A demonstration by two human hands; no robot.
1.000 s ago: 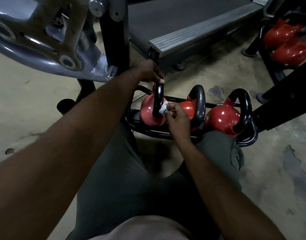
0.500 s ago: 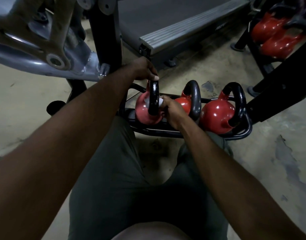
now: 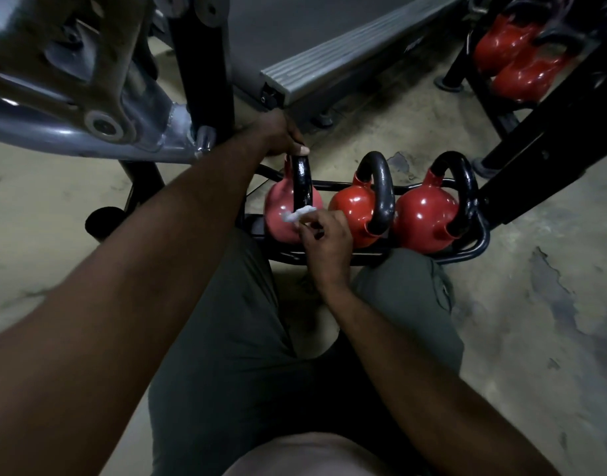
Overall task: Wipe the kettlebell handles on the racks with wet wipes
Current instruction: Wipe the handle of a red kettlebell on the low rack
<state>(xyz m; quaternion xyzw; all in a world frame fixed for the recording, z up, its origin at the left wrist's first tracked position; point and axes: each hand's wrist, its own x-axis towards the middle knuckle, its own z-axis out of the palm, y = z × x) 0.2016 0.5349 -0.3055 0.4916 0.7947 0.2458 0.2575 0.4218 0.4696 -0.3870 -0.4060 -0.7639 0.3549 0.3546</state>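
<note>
Three red kettlebells with black handles sit in a low black rack (image 3: 480, 240) on the floor. My left hand (image 3: 283, 134) grips the top of the black handle (image 3: 302, 182) of the leftmost kettlebell (image 3: 278, 214). My right hand (image 3: 326, 242) pinches a small white wet wipe (image 3: 298, 214) against the foot of that handle, where it meets the red body. The middle kettlebell (image 3: 351, 207) and the right kettlebell (image 3: 425, 214) stand untouched beside it.
A grey machine frame (image 3: 89, 108) with a black upright looms at the upper left. A treadmill deck (image 3: 329, 56) lies behind the rack. A second black rack with red kettlebells (image 3: 522, 63) stands at the upper right. My knees flank the rack on the worn concrete floor.
My right hand has slid the wipe down the leftmost handle, from its middle to its base near the red body. My left hand has kept its grip on the handle's top.
</note>
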